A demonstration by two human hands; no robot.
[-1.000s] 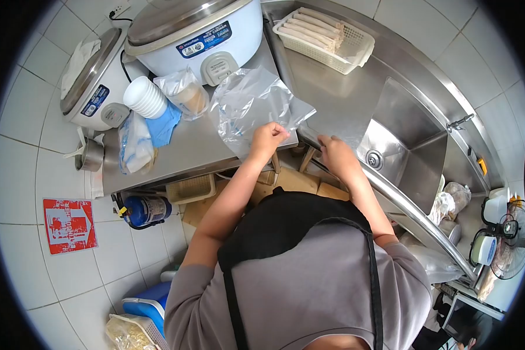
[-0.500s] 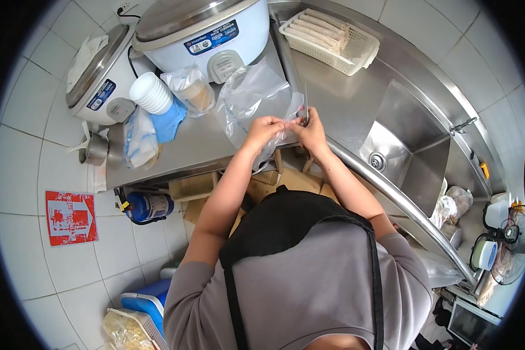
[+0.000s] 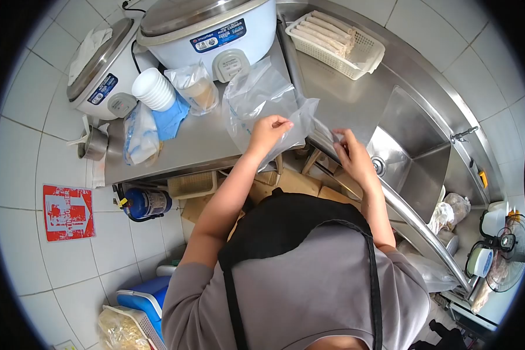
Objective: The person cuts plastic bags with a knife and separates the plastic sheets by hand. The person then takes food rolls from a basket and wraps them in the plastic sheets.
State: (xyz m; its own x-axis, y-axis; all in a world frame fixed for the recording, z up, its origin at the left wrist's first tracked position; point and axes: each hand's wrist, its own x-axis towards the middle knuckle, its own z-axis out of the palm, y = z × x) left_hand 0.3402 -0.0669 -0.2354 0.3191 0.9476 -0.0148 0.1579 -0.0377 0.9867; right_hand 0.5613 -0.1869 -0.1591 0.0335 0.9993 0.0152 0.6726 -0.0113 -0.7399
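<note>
Partly past counter edge (image 3: 181, 168): plastic bag (image 3: 256, 99)

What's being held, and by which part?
Left hand pinches the clear plastic bag near its edge. Right hand: too blurred to tell.

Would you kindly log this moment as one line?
left hand: pinching clear bag | right hand: near sink counter, hold unclear | white cups: stacked

Clear bag (image 3: 252, 96), seemingly blue-marked, blue cloth (image 3: 172, 120), white cups (image 3: 153, 89), black apron (image 3: 291, 224)
</note>
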